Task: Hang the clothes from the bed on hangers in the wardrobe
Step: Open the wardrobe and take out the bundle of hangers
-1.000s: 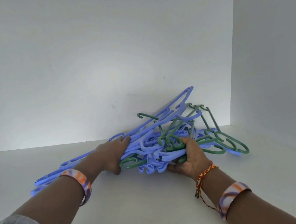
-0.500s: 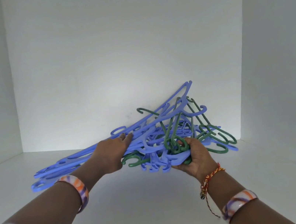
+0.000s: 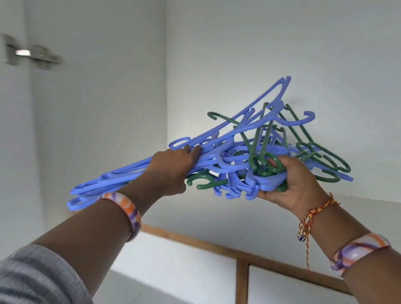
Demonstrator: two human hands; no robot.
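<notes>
Blue and green plastic hangers (image 3: 242,155) form one tangled bundle held up in the air between both hands, clear of the white wardrobe shelf (image 3: 184,257) below. Left hand (image 3: 171,171) grips the long blue arms of the bundle, its fingers (image 3: 191,150) curled over the top and the thumb underneath; the blue hanger ends stick out past the wrist on the side away from the fingers. Right hand (image 3: 291,184) holds the knot of hooks from beneath, fingers wrapped up around the green and blue hooks, with green loops hanging just beyond its knuckles. One blue hanger juts upward above the right fingers toward the white back wall (image 3: 306,30). Each forearm wears an orange, purple and white bangle (image 3: 130,210), and a red and yellow thread (image 3: 314,215) circles the right wrist. A grey sleeve (image 3: 28,297) covers the left upper arm. Far above the left fingers, a blurred metal hinge (image 3: 31,53) sits on the side panel. A wooden edge strip (image 3: 209,245) runs along the shelf front.
</notes>
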